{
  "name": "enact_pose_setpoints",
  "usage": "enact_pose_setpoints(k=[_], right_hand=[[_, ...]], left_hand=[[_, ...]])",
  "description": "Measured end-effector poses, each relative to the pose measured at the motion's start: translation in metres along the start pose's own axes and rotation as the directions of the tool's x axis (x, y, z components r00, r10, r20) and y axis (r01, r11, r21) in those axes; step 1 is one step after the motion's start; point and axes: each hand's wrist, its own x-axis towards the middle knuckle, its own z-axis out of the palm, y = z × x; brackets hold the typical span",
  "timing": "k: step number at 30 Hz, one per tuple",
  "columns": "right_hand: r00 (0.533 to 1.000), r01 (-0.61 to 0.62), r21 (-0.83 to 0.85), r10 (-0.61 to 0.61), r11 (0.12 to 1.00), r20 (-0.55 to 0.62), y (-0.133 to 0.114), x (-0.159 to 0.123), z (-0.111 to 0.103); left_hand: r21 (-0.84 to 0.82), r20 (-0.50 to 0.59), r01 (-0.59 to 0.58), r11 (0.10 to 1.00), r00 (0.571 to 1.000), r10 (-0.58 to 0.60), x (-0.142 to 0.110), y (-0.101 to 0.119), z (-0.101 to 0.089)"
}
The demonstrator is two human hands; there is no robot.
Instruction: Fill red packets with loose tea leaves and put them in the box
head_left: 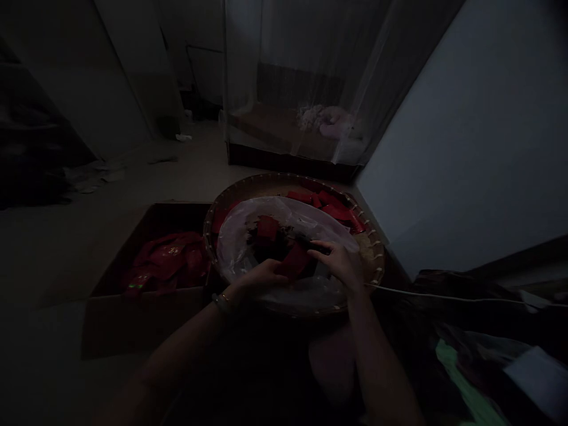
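My left hand [265, 274] is closed on the lower left edge of a small red packet [295, 260], thumb on top. My right hand [337, 261] is at the packet's right side, its index finger and thumb apart, the fingertips close to the packet's upper right edge. Whether they touch it is too dark to tell. Under both hands lies a clear plastic bag [235, 236], its mouth spread wide, with dark dried-looking bits inside. Another red packet [267, 229] lies on those bits. The bag sits in a round woven bamboo tray [373, 251].
More red packets [335, 207] lie at the tray's far right. A cardboard box [119, 269] with shiny red packets stands left. A pale cord [426, 294] runs rightward from the tray. A white wall [479, 142] rises on the right; a netted bed [275, 127] stands behind.
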Motion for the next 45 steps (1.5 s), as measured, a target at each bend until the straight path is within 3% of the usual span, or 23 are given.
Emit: enact_pose_setpoints(k=[24,29,34,37,40,45], right_hand=[[1.0,0.017,0.011,-0.017,1.0,0.006,0.008,0.007,0.006],[0.993,-0.027,0.094,0.016,0.995,0.118,0.006,0.007,-0.004],[0.987,-0.035,0.028,0.03,0.999,0.159,0.013,0.006,-0.016],[0.991,-0.033,-0.018,0.035,0.999,0.129,0.023,0.005,-0.015],[0.983,-0.04,-0.07,0.052,0.997,0.179,0.035,0.004,-0.008],[0.968,0.008,-0.154,0.031,0.988,0.247,0.04,0.004,0.008]], left_hand=[[-0.114,-0.025,0.01,0.993,1.0,-0.013,0.0,-0.01,0.001],[-0.208,-0.019,0.024,0.978,0.999,-0.028,-0.003,-0.005,0.0],[-0.452,-0.135,0.059,0.89,0.982,-0.134,-0.004,-0.005,0.0],[-0.48,-0.235,0.06,0.875,0.952,-0.194,-0.002,-0.008,-0.009],[-0.496,-0.326,0.018,0.868,0.923,-0.206,0.0,-0.01,-0.019],[-0.508,-0.323,-0.005,0.861,0.928,-0.186,-0.003,-0.01,-0.018]])
